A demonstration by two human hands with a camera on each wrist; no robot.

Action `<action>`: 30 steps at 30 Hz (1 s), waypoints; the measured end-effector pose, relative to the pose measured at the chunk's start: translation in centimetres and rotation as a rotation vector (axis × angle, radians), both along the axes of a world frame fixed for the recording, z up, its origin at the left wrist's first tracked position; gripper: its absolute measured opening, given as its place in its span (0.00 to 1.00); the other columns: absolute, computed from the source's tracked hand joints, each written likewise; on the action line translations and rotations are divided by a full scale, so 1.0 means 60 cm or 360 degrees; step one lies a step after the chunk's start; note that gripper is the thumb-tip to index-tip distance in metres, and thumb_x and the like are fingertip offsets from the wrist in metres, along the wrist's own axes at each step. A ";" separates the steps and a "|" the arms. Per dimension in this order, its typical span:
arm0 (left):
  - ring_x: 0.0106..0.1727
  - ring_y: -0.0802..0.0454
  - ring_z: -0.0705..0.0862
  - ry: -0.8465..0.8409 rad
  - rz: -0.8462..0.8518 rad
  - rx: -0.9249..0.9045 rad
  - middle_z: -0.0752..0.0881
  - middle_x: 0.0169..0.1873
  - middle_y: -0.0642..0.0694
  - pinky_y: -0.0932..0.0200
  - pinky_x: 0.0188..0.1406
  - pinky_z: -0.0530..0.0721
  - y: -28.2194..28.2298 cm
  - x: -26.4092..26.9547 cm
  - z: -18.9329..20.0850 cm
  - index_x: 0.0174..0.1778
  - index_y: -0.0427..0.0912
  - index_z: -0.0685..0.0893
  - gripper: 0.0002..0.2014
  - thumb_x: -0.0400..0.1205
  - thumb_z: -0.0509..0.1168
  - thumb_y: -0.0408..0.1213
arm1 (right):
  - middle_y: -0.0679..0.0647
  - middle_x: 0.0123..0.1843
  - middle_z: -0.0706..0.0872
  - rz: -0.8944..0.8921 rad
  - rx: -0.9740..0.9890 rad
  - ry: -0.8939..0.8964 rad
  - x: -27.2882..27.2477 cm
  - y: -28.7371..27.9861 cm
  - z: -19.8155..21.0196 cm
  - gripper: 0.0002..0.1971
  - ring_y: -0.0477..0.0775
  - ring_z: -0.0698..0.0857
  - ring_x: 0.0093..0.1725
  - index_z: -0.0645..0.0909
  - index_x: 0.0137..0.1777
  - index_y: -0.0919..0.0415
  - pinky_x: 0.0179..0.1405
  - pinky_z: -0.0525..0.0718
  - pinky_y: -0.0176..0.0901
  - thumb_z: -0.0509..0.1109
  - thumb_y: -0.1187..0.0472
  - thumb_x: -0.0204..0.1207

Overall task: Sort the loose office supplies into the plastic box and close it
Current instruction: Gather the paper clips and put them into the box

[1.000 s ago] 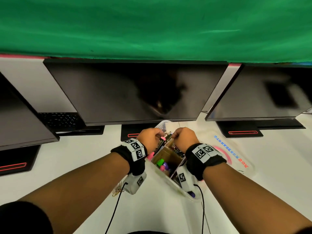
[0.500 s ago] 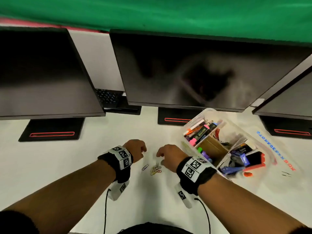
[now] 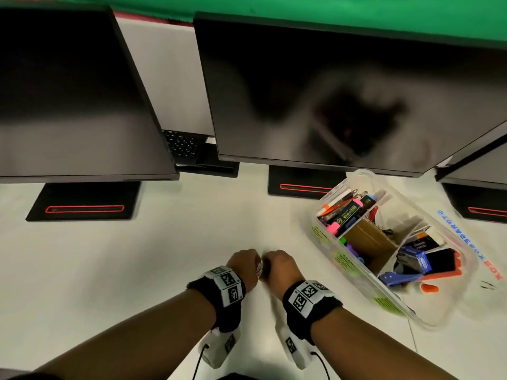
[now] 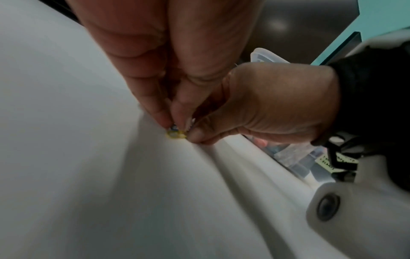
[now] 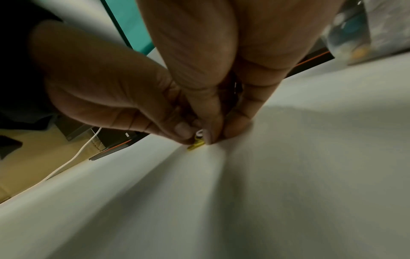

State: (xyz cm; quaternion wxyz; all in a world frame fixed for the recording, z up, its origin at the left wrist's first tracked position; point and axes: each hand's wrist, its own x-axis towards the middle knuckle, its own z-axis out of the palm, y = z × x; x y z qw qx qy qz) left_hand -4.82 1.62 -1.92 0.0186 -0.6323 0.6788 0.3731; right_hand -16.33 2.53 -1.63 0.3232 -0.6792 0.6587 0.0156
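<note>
Your two hands have come away from the plastic box (image 3: 450, 242) and closed in on the small heap of paper clips (image 4: 175, 135) that lay loose between them half a second ago. Your left hand (image 3: 242, 266) and right hand (image 3: 279, 267) now meet knuckle to knuckle on the white surface (image 3: 137, 270), each grip drawn down to fingertips (image 4: 159, 115) that pinch the clips from either side, so that only a yellow one and a scrap of blue show. The box stands open to your right, near the hands but apart from them, with pens, markers and staples already in its compartments. By that, the clips look like the last loose things; lifting them across and shutting the lid remains.
</note>
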 end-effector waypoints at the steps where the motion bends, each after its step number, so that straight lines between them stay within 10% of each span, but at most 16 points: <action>1: 0.57 0.43 0.83 0.0029 0.0029 0.0003 0.86 0.55 0.41 0.59 0.51 0.78 -0.002 -0.001 0.002 0.56 0.38 0.80 0.11 0.80 0.62 0.34 | 0.62 0.54 0.83 -0.0014 -0.0003 -0.0032 0.001 -0.002 -0.003 0.08 0.55 0.79 0.48 0.82 0.50 0.65 0.43 0.64 0.32 0.65 0.62 0.77; 8: 0.56 0.47 0.81 0.0084 0.0126 -0.0025 0.81 0.58 0.42 0.58 0.56 0.80 -0.023 0.057 -0.008 0.62 0.41 0.76 0.19 0.76 0.61 0.24 | 0.57 0.75 0.70 0.0452 -0.0081 -0.0025 -0.030 -0.017 -0.008 0.30 0.59 0.71 0.72 0.71 0.75 0.57 0.71 0.70 0.41 0.72 0.64 0.72; 15: 0.59 0.46 0.80 -0.0005 0.0060 -0.0089 0.77 0.53 0.46 0.61 0.55 0.75 -0.026 0.084 -0.018 0.59 0.42 0.79 0.16 0.77 0.63 0.27 | 0.54 0.82 0.64 0.1305 -0.0197 0.0240 -0.037 -0.011 -0.008 0.20 0.60 0.62 0.81 0.72 0.75 0.57 0.77 0.67 0.51 0.54 0.66 0.84; 18: 0.59 0.46 0.80 0.0005 -0.0066 -0.0128 0.72 0.49 0.51 0.62 0.56 0.74 -0.021 0.079 -0.024 0.58 0.42 0.81 0.13 0.78 0.64 0.31 | 0.55 0.55 0.90 0.1088 -0.0283 0.0152 -0.038 0.001 -0.009 0.13 0.55 0.89 0.53 0.90 0.50 0.58 0.40 0.90 0.43 0.64 0.59 0.75; 21: 0.61 0.48 0.79 -0.0017 -0.0234 -0.0140 0.76 0.54 0.48 0.62 0.59 0.74 -0.010 0.067 -0.027 0.59 0.43 0.81 0.13 0.78 0.66 0.36 | 0.50 0.36 0.89 0.1023 -0.0233 0.0235 -0.051 0.009 -0.041 0.08 0.53 0.89 0.33 0.89 0.33 0.53 0.18 0.85 0.38 0.75 0.61 0.51; 25: 0.61 0.48 0.78 -0.0014 -0.0396 -0.0197 0.77 0.60 0.46 0.61 0.59 0.75 0.005 0.046 -0.024 0.62 0.44 0.80 0.18 0.78 0.68 0.46 | 0.57 0.33 0.87 0.0884 -0.0249 0.0091 -0.051 0.014 -0.038 0.13 0.60 0.88 0.33 0.89 0.36 0.60 0.24 0.86 0.40 0.72 0.73 0.53; 30: 0.64 0.48 0.77 -0.0063 -0.0524 -0.0230 0.78 0.61 0.46 0.60 0.61 0.76 0.016 0.019 -0.022 0.62 0.44 0.80 0.14 0.81 0.64 0.42 | 0.67 0.57 0.83 0.0537 -0.0096 0.0030 -0.049 0.016 -0.015 0.16 0.64 0.81 0.57 0.80 0.59 0.68 0.55 0.79 0.52 0.56 0.73 0.75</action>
